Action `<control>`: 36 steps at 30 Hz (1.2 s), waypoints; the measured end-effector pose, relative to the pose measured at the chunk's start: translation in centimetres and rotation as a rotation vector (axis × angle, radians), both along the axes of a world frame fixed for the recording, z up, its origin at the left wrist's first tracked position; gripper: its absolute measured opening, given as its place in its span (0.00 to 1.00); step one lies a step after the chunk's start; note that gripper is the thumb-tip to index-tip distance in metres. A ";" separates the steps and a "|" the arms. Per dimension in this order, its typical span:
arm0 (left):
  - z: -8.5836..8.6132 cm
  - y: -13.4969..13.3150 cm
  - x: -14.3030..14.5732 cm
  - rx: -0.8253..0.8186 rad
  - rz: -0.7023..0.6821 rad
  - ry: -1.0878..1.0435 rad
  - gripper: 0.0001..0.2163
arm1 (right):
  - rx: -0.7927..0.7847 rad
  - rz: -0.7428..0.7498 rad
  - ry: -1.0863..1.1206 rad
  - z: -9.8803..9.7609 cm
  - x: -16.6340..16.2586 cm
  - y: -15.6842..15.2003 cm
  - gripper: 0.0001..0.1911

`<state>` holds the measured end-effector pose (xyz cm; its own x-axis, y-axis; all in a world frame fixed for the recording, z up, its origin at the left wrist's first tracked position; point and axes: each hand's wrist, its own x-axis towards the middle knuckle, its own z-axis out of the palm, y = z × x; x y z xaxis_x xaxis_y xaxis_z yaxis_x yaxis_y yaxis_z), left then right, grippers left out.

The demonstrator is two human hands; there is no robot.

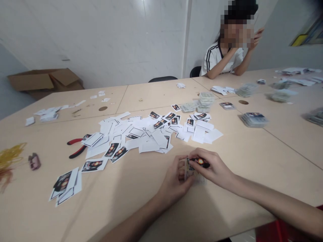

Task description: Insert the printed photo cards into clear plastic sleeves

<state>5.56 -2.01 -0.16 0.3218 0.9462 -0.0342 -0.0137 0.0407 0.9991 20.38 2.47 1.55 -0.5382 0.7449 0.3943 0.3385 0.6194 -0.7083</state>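
Near the front of the table, my left hand (178, 179) is wrapped round the left side of a clear plastic case (198, 177). My right hand (214, 168) pinches a dark printed card (201, 162) with an orange glow at its middle. That card lies at the top of the case, partly covered by my fingers. What the case holds is hard to make out. Beyond my hands spreads a loose heap of white and black printed cards (151, 143), some face up and some face down.
Red-handled pliers (77, 148) poke out from the heap, left of which lie a pink object (34, 162) and yellow bands (10, 156). Stacked clear cases (206, 101) stand behind. A co-worker (227, 57) sits across the table. A cardboard box (45, 80) is at far left.
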 end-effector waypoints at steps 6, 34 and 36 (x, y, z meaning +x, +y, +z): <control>0.0 0.0 0.0 -0.001 -0.006 0.000 0.19 | -0.007 -0.001 0.008 -0.1 0.0 0.0 0.06; -0.2 0.1 0.1 0.007 0.000 0.019 0.19 | 0.025 -0.024 -0.001 -0.2 -0.4 -0.3 0.06; -0.2 0.1 0.1 0.012 0.002 0.019 0.19 | 0.029 -0.027 -0.001 -0.2 -0.4 -0.2 0.06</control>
